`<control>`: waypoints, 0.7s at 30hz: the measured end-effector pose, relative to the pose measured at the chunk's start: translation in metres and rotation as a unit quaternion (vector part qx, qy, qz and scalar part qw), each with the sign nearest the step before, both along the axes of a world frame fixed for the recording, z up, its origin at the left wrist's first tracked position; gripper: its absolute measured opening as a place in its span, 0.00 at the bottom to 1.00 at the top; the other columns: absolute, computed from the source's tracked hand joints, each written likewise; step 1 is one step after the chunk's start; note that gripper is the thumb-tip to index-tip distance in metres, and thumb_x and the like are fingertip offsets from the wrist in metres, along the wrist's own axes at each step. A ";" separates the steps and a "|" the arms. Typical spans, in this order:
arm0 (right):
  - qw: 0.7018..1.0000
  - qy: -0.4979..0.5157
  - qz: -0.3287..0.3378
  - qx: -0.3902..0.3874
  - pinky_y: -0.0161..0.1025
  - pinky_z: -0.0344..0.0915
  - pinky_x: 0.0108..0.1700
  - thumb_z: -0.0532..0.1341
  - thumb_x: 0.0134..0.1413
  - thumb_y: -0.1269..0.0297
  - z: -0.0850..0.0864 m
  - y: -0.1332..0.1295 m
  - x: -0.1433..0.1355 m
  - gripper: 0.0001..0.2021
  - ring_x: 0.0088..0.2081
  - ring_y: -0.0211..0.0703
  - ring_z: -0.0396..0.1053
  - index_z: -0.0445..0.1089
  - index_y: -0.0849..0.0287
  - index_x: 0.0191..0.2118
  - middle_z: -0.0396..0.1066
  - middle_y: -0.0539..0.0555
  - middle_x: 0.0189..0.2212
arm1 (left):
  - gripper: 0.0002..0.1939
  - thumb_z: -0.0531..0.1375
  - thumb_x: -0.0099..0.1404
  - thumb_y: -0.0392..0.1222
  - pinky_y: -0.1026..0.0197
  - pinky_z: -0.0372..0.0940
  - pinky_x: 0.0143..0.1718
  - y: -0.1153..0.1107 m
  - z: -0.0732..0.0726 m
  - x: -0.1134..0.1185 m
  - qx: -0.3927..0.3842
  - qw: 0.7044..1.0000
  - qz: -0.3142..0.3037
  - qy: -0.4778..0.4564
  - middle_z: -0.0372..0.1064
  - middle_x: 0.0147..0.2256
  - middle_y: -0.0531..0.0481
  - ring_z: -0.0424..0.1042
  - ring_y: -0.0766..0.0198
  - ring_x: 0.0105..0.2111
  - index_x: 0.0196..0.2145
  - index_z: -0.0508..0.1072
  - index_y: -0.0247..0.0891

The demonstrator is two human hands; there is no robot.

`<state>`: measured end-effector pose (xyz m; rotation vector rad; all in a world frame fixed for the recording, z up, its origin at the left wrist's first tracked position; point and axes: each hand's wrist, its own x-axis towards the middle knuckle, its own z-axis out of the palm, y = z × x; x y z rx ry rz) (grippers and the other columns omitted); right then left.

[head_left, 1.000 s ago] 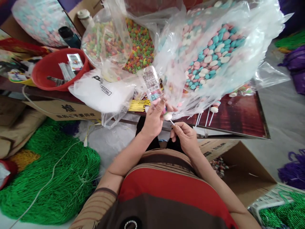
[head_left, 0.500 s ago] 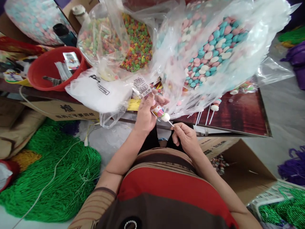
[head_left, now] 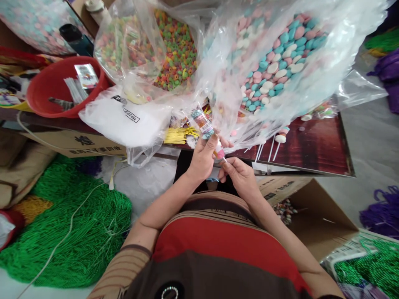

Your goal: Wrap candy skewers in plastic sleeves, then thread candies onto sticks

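Left hand (head_left: 201,161) and right hand (head_left: 239,171) are both on the same candy skewer (head_left: 220,153), right at the near edge of the counter (head_left: 327,145). Left one is closed around it and its clear printed wrapper (head_left: 201,118), thumb on top, and the right one has the thin white stick (head_left: 225,159) pinched between thumb and fingers. Pink and white candy shows in the gap between the two, wrapper end pointing up and away. Can't really tell how far down the wrapper goes, fingers are in the way.

Just past the left hand there's a bunch of yellow ties (head_left: 181,136), then a white plastic bag (head_left: 124,124) with "Happy" printed on it. Over to the right, a few other skewers (head_left: 281,137) lie with their sticks toward the person. Behind all that sits a big bag of blue, pink and white candies (head_left: 277,70), with a bag of little ring candies (head_left: 177,50) beside it. Further left is a red basin (head_left: 37,97), and down on the floor, a heap of green netting (head_left: 71,232)
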<state>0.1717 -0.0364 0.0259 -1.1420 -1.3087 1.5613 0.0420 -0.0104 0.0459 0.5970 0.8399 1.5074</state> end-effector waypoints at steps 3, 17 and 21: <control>0.999 0.040 -0.025 -0.019 0.37 0.69 0.26 0.66 0.58 0.38 -0.001 0.001 -0.005 0.23 0.20 0.37 0.68 0.71 0.55 0.32 0.73 0.48 0.22 | 0.24 0.67 0.63 0.63 0.67 0.60 0.18 -0.007 -0.007 0.003 -0.040 0.995 -0.088 0.016 0.72 0.27 0.58 0.64 0.73 0.16 0.44 0.71 0.42; 0.997 0.025 -0.072 0.001 0.36 0.67 0.26 0.66 0.59 0.40 -0.006 0.003 0.001 0.21 0.20 0.36 0.66 0.74 0.55 0.34 0.72 0.47 0.20 | 0.22 0.63 0.68 0.60 0.60 0.59 0.36 -0.003 -0.010 -0.024 0.082 0.929 -0.059 0.356 0.65 0.26 0.53 0.63 0.64 0.29 0.26 0.70 0.41; 0.998 0.028 -0.061 -0.001 0.35 0.66 0.25 0.66 0.58 0.39 -0.002 0.002 0.001 0.21 0.19 0.35 0.65 0.74 0.55 0.33 0.72 0.47 0.19 | 0.18 0.64 0.68 0.55 0.58 0.57 0.38 -0.004 -0.010 -0.024 0.124 0.898 -0.057 0.419 0.66 0.27 0.51 0.62 0.62 0.30 0.26 0.70 0.42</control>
